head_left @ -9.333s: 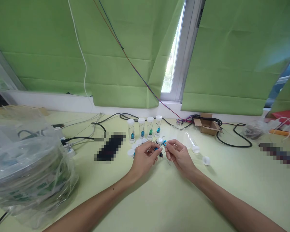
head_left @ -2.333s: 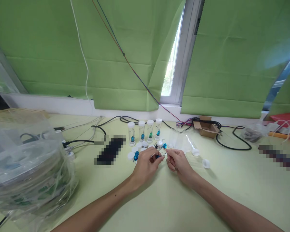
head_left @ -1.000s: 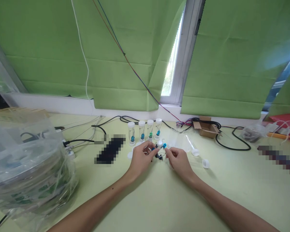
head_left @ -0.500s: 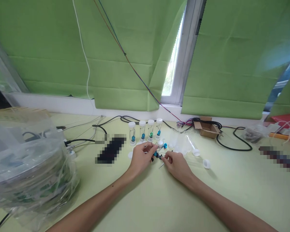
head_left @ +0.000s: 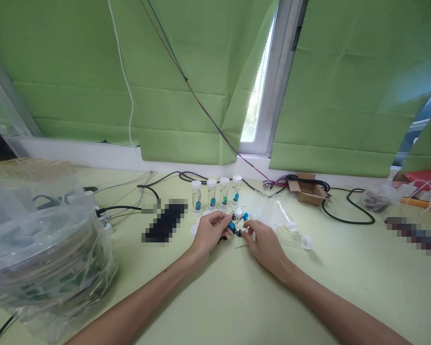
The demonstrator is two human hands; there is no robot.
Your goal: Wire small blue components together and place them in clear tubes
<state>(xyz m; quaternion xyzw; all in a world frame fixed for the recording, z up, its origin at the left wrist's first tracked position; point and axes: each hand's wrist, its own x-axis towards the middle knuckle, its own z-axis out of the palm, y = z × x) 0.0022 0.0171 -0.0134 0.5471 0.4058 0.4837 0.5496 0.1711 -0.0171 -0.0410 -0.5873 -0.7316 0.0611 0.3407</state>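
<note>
My left hand pinches a small blue component by its wire lead, just above the pale green table. My right hand is closed beside it, fingertips on a small dark component and its thin wire. Behind the hands stand several capped clear tubes, each with a blue or green component inside. Loose white caps and another blue component lie between the tubes and my hands.
Empty clear tubes and a white cap lie to the right. A plastic-wrapped bundle fills the left. Black cables, a small cardboard box and green blinds are behind.
Both hands have shifted slightly over the last second; the right hand moved left and down onto the dark component near the table. The left hand keeps its blue component.
</note>
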